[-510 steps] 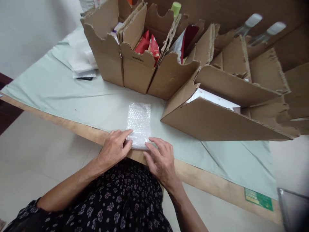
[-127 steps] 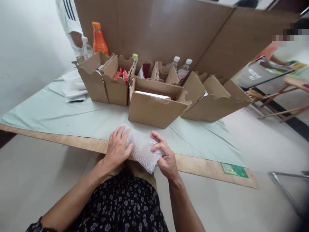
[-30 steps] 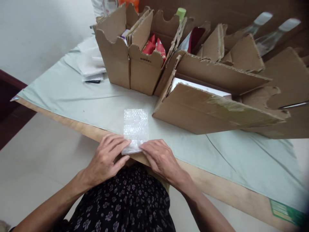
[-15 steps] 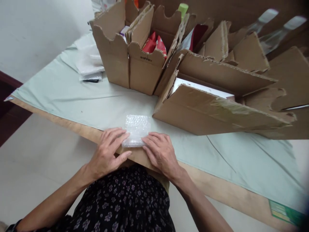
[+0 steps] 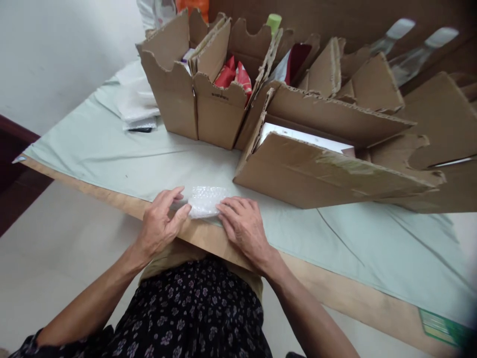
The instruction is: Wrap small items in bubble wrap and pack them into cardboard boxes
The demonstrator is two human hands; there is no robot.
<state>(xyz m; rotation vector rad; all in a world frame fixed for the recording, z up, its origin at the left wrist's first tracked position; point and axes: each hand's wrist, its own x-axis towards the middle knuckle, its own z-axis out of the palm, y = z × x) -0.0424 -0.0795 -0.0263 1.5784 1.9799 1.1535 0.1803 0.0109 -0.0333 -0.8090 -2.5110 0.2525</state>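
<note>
A small folded piece of clear bubble wrap (image 5: 206,200) lies on the pale green cloth near the table's front edge. At its left end is my left hand (image 5: 161,219), thumb against the near corner and fingers curled behind, gripping the edge. My right hand (image 5: 243,223) has its fingers bent over the right end and presses it to the table. Whether anything lies inside the folded wrap, I cannot tell.
Cardboard dividers (image 5: 328,174) stand behind and to the right, one holding a white box (image 5: 305,138), another red packets (image 5: 234,74). More bubble wrap (image 5: 136,102) lies at the back left. Capped clear bottles (image 5: 417,57) stand at the back right.
The bubble wrap has become shorter front to back, folded over from the near side. My left hand has drawn slightly left, its thumb now up at the wrap's corner.
</note>
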